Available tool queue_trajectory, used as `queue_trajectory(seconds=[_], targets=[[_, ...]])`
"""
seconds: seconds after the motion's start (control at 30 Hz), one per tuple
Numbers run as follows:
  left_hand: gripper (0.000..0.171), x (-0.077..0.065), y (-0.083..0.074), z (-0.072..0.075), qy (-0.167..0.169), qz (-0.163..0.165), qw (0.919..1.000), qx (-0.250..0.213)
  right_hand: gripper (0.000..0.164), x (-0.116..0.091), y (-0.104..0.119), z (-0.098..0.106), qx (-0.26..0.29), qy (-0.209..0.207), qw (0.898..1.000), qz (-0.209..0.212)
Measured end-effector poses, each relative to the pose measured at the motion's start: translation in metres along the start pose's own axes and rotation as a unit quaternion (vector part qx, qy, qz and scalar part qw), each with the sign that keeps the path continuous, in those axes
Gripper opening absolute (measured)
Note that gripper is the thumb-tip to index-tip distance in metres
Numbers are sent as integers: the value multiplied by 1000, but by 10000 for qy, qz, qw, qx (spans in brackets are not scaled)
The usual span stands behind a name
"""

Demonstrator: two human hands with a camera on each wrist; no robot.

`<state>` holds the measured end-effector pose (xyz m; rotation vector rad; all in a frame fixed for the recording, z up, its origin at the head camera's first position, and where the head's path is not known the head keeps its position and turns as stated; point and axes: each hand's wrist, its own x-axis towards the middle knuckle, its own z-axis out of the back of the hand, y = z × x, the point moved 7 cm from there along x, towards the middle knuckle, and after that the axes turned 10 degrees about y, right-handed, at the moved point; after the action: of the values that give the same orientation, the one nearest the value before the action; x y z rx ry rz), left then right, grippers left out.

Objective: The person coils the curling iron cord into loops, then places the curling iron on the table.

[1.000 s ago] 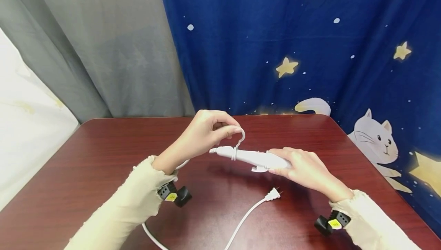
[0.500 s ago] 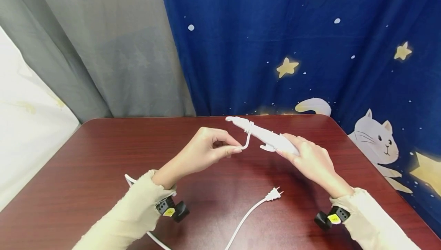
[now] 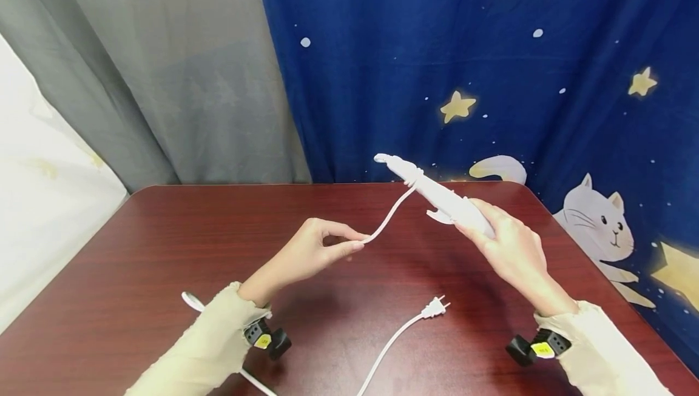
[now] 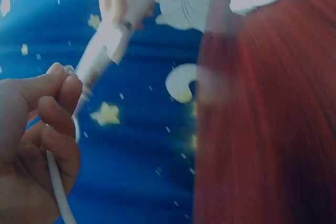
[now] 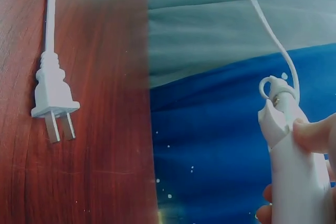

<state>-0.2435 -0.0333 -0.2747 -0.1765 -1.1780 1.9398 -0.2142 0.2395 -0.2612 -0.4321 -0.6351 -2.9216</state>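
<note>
A white wand-shaped appliance with a thumb lever, like a curling iron (image 3: 445, 199), is held up tilted over the table's far edge. Around its thick end curls my right hand (image 3: 513, 244), thumb near the lever (image 5: 273, 123) in the right wrist view. The narrow end, tipped by a small loop, points up and left. White power cord (image 3: 389, 214) circles this narrow part, then runs down to my left hand (image 3: 314, 250). Thumb and fingertips of that hand pinch the cord; in the left wrist view more cord (image 4: 59, 190) passes behind its curled fingers.
On the reddish-brown table (image 3: 180, 232), the two-pin plug (image 3: 434, 307) lies in front with its cord running toward me. Another cord bend (image 3: 192, 301) shows beside my left sleeve. Grey and blue curtains (image 3: 382, 80) hang behind the table.
The curling iron has risen and tilted, its looped end moving up and right. My left hand has drawn the cord down and left, unwinding a longer stretch between hand and iron.
</note>
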Motion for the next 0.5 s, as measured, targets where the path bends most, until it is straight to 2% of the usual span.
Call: queue_trajectory(seconds=[0.07, 0.17, 0.4, 0.5], targets=[[20, -3, 12, 1, 133, 174, 9995, -225, 50, 0, 0, 4, 60, -40, 10000, -24], [28, -6, 27, 1, 296, 226, 9980, -516, 49, -1, 2, 10, 123, -132, 9998, -28], [35, -6, 44, 0, 871, -157, 9886, -1215, 46, -8, 12, 23, 389, -504, 9979, 127], [33, -2, 51, 1, 1067, -81, 9855, -1319, 45, -13, 19, 26, 542, -586, 9965, 250]])
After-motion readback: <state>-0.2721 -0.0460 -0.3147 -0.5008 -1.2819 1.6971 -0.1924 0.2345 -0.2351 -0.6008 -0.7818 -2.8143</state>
